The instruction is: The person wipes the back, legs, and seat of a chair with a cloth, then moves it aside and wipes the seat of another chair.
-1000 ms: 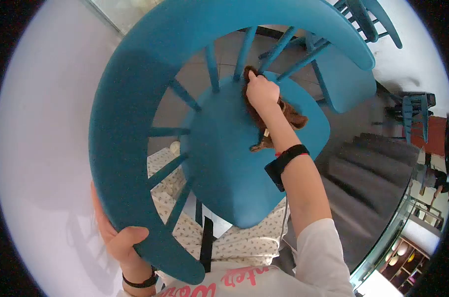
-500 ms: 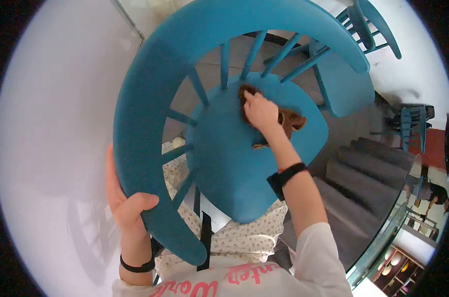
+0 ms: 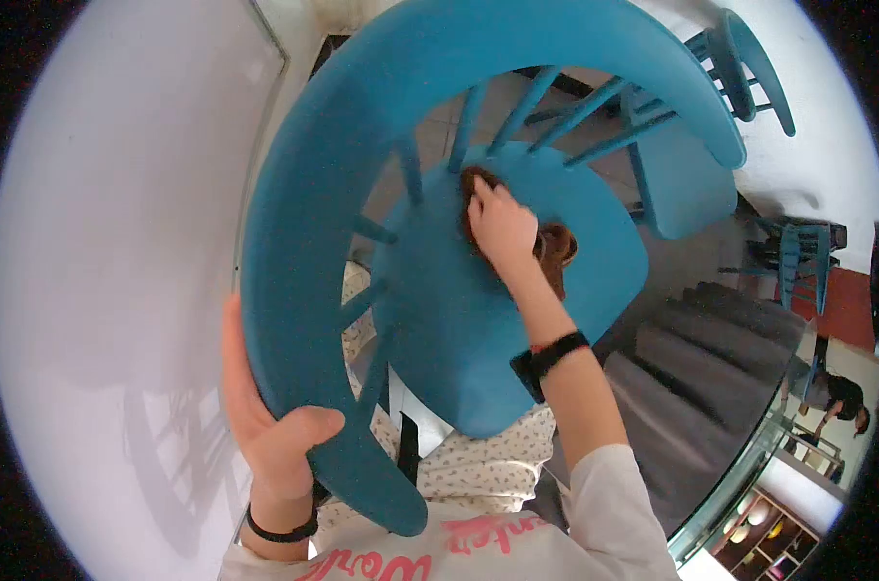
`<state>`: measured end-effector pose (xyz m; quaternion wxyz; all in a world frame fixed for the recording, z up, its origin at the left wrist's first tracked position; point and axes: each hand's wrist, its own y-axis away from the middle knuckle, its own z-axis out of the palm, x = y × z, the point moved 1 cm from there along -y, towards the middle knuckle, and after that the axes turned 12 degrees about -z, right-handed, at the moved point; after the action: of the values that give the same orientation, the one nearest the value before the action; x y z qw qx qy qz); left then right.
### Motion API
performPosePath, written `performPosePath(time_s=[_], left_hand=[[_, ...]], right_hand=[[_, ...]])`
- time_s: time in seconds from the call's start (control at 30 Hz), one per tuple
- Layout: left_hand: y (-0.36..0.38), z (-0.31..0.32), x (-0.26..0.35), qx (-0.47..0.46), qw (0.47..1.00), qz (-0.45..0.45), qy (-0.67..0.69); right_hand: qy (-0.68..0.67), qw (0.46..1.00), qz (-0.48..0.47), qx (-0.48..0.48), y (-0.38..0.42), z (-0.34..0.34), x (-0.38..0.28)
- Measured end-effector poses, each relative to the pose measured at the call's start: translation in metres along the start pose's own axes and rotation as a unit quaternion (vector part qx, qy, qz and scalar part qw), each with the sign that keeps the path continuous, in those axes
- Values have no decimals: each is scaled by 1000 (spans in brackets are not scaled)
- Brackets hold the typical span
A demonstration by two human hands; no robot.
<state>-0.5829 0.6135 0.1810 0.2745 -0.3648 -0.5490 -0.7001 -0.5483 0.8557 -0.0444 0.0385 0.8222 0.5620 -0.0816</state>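
Observation:
A blue chair fills the middle of the view, its curved back rail (image 3: 304, 242) nearest the camera and its seat (image 3: 439, 329) beyond the spindles. My left hand (image 3: 275, 426) is wrapped round the left end of the rail, thumb on top. Over the seat, my right hand (image 3: 502, 228) presses a brown cloth (image 3: 555, 257) on the surface close to the spindles. Part of the cloth is bunched beyond the fingertips, and the rest trails out to the right of the hand. The palm hides its middle.
More blue chairs (image 3: 686, 179) stand at the upper right. Dark grey steps (image 3: 706, 368) lie to the right, beside a glass panel. Someone in dark clothes (image 3: 844, 397) is far off at the right edge. A white wall (image 3: 120, 242) rises on the left.
The chair and my left hand appear slightly further right in view. My right hand and the cloth have shifted a little left on the seat, and the cloth's trailing part is bunched differently.

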Motion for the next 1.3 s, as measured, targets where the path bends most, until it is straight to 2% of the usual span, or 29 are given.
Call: performPosePath(time_s=[0.03,0.1,0.23,0.3,0.33,0.47,0.53,0.6,0.73,0.8,0.9,0.93,1.03,1.1,1.23,1.3], left_hand=[[1,0,-2,3,1000,-1,-1],[4,2,-4,24,1000,-13,5],[9,0,8,-20,1000,-21,-2],[4,-1,3,-29,1000,-7,-5],[4,-2,3,-26,1000,-5,-2],[-3,-4,1,-36,999,2,-6],[-6,-4,0,-45,999,13,7],[-7,-3,1,-30,999,12,-20],[-10,-3,2,-59,997,38,-19],[-11,-3,1,-62,997,36,12],[-10,1,3,-53,998,36,16],[-9,1,3,-51,998,33,15],[-10,-1,-1,-65,997,26,31],[-9,-5,-2,-39,999,22,11],[-6,-2,1,-25,999,21,-7],[-6,-2,1,-54,998,22,11]], right_hand=[[-3,1000,-1,-2,-20,4,4],[26,998,58,-27,-49,11,14],[-4,998,56,-23,-49,0,12],[-14,998,-12,-61,-40,-1,5],[-27,995,7,-92,-38,-6,3],[-22,998,7,-57,-23,4,-2],[-61,997,2,-52,-3,-3,-15],[-29,995,-65,-72,29,-8,-27],[-79,981,-103,-141,101,-30,-53],[-111,981,-146,-61,141,-25,-55],[-131,976,-157,-72,170,-35,-56],[-111,983,-145,-24,171,-32,-55],[-102,989,-107,26,141,-11,-43],[-111,990,-72,49,105,-7,-31],[-55,995,-20,75,35,-2,-1],[-7,997,2,80,1,3,25]])
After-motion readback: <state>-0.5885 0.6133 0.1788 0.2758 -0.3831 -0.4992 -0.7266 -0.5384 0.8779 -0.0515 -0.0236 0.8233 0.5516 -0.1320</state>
